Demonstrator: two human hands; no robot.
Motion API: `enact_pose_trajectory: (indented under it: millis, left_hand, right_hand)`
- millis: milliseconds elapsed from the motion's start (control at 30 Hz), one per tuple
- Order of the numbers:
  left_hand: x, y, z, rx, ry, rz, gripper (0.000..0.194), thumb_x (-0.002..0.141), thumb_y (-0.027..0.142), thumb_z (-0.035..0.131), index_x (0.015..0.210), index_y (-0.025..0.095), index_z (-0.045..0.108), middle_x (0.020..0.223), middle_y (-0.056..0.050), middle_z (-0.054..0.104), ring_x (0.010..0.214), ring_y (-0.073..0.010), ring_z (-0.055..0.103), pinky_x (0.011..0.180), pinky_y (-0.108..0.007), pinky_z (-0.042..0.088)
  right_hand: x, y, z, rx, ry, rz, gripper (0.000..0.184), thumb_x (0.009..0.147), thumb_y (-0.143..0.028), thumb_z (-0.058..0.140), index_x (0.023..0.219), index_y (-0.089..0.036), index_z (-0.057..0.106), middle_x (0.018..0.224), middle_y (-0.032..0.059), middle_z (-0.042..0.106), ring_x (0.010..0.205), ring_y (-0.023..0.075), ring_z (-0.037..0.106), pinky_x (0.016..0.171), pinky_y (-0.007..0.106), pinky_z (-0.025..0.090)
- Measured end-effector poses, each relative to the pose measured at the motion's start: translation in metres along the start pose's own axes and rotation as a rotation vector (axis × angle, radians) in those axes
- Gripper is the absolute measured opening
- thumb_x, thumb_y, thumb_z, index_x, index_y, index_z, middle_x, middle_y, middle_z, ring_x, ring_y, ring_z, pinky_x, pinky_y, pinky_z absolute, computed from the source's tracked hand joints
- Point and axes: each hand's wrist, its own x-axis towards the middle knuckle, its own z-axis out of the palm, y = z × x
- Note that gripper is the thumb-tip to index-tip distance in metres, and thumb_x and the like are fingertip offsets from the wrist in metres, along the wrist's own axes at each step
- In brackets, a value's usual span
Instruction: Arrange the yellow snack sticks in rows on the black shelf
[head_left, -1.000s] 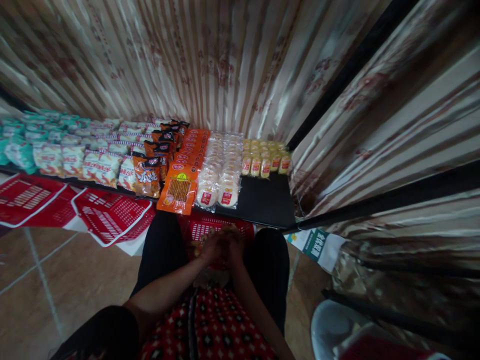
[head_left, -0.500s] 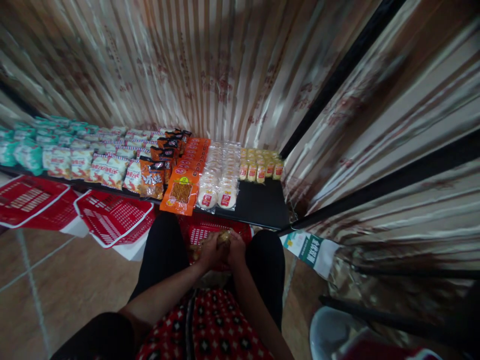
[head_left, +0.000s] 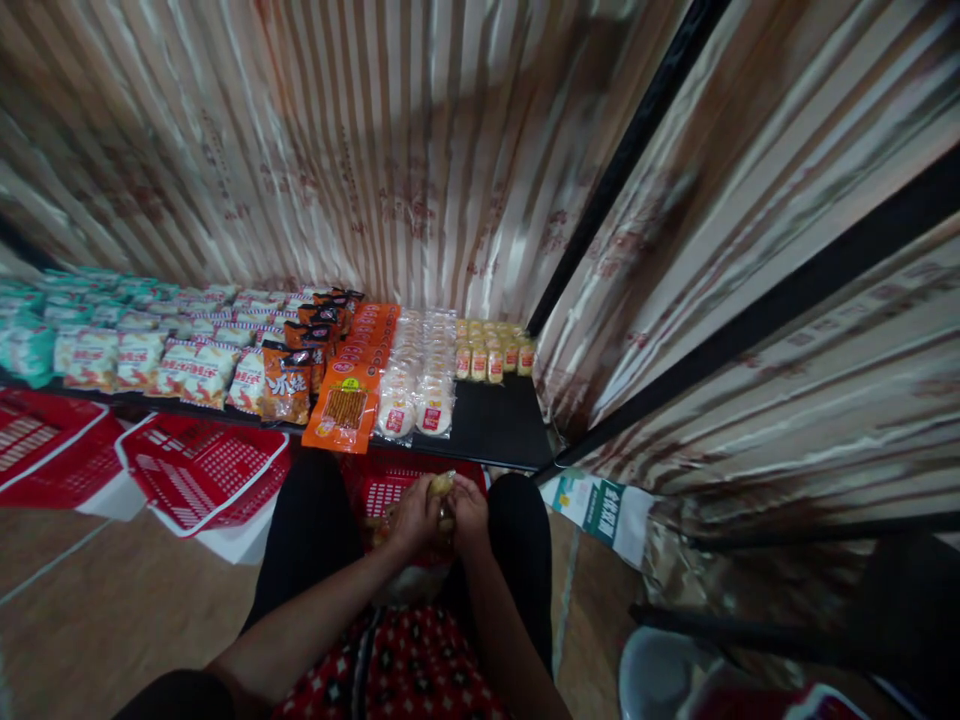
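Note:
My left hand (head_left: 414, 515) and my right hand (head_left: 469, 512) are close together between my knees, fingers closed round small yellow wrapped snack packets (head_left: 441, 484). One packet pokes up between the hands; others beneath are partly hidden by the fingers. Below them is a red plastic basket (head_left: 384, 490) with more wrapped pieces at its left, too dark to make out clearly. Just beyond, on the black shelf (head_left: 495, 425), similar small yellow packets (head_left: 495, 362) with red labels stand in rows.
Left along the shelf are clear-wrapped white round crackers (head_left: 433, 405), orange stick-snack bags (head_left: 345, 405), brown-orange bags (head_left: 286, 385), white bags (head_left: 202, 372) and green bags (head_left: 26, 345). More red baskets (head_left: 202, 475) sit beneath. Black poles (head_left: 720, 320) and a striped curtain (head_left: 420, 150) border the shelf.
The camera view has shifted, so the shelf appears lower and further left. My hands have turned slightly, and the yellow packet now shows more clearly between them.

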Motion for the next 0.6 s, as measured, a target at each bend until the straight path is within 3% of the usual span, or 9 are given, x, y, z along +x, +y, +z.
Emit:
enact_pose_trajectory:
  millis: [167,600]
  left_hand:
    - [0.004,0.021,-0.006,-0.120,0.045,0.009,0.034,0.085,0.026,0.041,0.116,0.018,0.052,0.115,-0.008,0.063,0.104,-0.0198,0.058,0.093,-0.033,0.043]
    - [0.025,0.049,-0.001,-0.353,0.107,0.025,0.032,0.084,0.023,0.047,0.115,0.021,0.054,0.106,-0.006,0.066,0.097,-0.0170,0.062,0.089,-0.031,0.047]
  right_hand:
    - [-0.001,-0.018,-0.002,0.098,0.056,0.003,0.030,0.056,-0.035,0.063,0.080,-0.017,0.060,0.076,0.0038,0.067,0.070,0.0186,0.063,0.067,0.031,0.050]
    - [-0.004,-0.040,-0.017,-0.093,0.012,-0.176,0.029,0.069,-0.037,0.055,0.090,-0.018,0.063,0.092,0.0074,0.070,0.087,0.0197,0.065,0.085,0.034,0.049]
